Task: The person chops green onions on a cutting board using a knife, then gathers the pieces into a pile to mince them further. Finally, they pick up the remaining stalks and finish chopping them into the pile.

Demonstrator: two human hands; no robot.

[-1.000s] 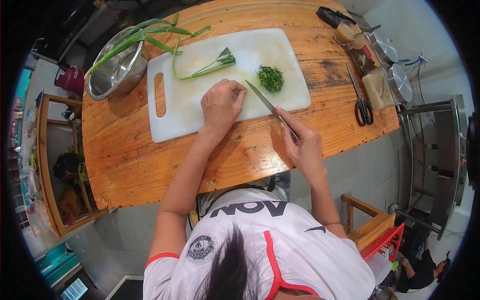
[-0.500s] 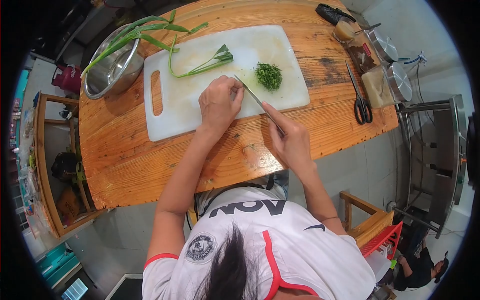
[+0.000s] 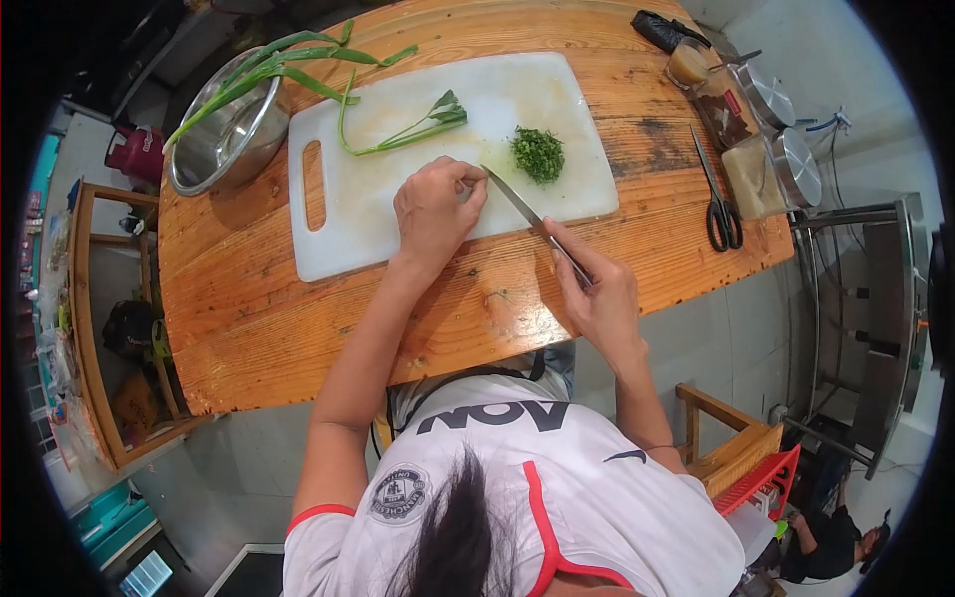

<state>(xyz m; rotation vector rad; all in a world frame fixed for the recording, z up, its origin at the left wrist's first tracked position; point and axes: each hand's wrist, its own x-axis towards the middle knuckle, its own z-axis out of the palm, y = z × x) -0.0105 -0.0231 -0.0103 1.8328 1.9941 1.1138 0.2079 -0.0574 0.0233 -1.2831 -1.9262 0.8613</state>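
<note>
Hands and knife at a white cutting board (image 3: 398, 90) on a wooden table (image 3: 249, 333). The right hand (image 3: 603, 297) is closed around the handle of the knife (image 3: 517, 205), whose blade slants across the board's near edge, its tip beside the curled fingers of the left hand (image 3: 435, 209). The left hand is narrow, fingers drawn together over the board; whether anything is held between them cannot be told. A small heap of chopped greens (image 3: 537, 155) lies on the board, just beyond the blade; a leafy stem (image 3: 438, 121) lies beyond the left hand. Long green stalks (image 3: 249, 82) rest across the rim of a metal bowl (image 3: 191, 179), left of the board; scissors (image 3: 723, 221) lie to its right, near clear containers (image 3: 753, 179)
</note>
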